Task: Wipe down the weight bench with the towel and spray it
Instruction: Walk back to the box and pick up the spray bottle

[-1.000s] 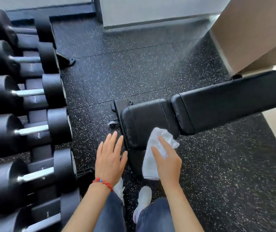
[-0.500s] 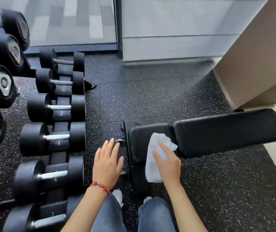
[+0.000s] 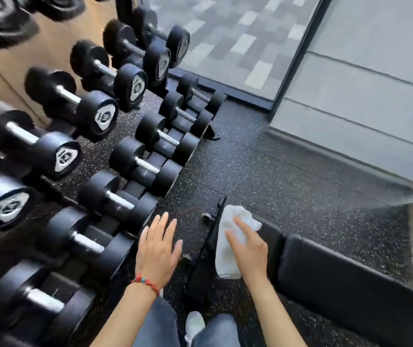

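My right fingers [image 3: 235, 227] lie straight and spread flat on the white towel [image 3: 228, 246], pressing it down, not gripping it, because a flat palm spreads the pressure over more cloth as I wipe. The right hand [image 3: 249, 251] pins the towel against the near end of the weight bench [image 3: 338, 274], on the small seat pad, with the cloth draping over its edge toward me. My left hand [image 3: 157, 249] hovers beside the bench over the speckled rubber floor [image 3: 275, 171], its fingers straight, slightly fanned and holding nothing; I judge it is out there for balance while I lean in. On its wrist sits a red bead bracelet [image 3: 146, 284]. The longer back pad stretches off to my right, and I judge most of it is left to wipe. No spray bottle shows anywhere. To my left stands the dumbbell rack [image 3: 135, 156], close enough that I should mind my elbow.
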`<state>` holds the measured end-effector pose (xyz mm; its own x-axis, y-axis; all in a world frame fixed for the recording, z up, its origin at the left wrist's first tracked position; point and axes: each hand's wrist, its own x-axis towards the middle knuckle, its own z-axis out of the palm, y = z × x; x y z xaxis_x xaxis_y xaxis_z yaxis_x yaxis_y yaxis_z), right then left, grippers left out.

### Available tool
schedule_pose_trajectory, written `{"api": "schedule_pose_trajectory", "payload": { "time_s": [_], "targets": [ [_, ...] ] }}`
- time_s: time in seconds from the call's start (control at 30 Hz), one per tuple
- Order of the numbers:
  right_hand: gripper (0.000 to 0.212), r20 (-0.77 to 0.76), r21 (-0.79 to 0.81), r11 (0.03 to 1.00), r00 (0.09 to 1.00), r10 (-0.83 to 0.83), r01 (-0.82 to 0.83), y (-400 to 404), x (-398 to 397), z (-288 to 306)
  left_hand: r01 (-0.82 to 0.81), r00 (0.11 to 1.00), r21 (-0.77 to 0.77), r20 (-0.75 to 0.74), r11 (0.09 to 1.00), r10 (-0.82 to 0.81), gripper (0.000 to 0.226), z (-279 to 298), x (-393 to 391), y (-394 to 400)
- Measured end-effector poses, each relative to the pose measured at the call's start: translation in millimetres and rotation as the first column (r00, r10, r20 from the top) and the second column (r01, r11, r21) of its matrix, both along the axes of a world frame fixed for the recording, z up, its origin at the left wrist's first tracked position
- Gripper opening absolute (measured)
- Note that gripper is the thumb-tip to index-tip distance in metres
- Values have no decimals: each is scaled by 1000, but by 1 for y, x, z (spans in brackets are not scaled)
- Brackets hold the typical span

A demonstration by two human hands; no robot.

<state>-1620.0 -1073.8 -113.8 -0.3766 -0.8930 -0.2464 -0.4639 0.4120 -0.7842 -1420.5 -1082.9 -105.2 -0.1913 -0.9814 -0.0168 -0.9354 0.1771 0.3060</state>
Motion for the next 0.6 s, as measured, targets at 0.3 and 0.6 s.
{"api": "schedule_pose_trajectory", "payload": {
  "time_s": [0.3,0.6],
  "targets": [
    [38,79,-45,940,937,341,-338,8,73,8,-374,927,-11,13,927,374,52,7,60,81],
    [37,98,-71,711,705,703,-699,51,182,13,-717,695,-62,-6,694,719,53,10,138,189]
  ]
}}
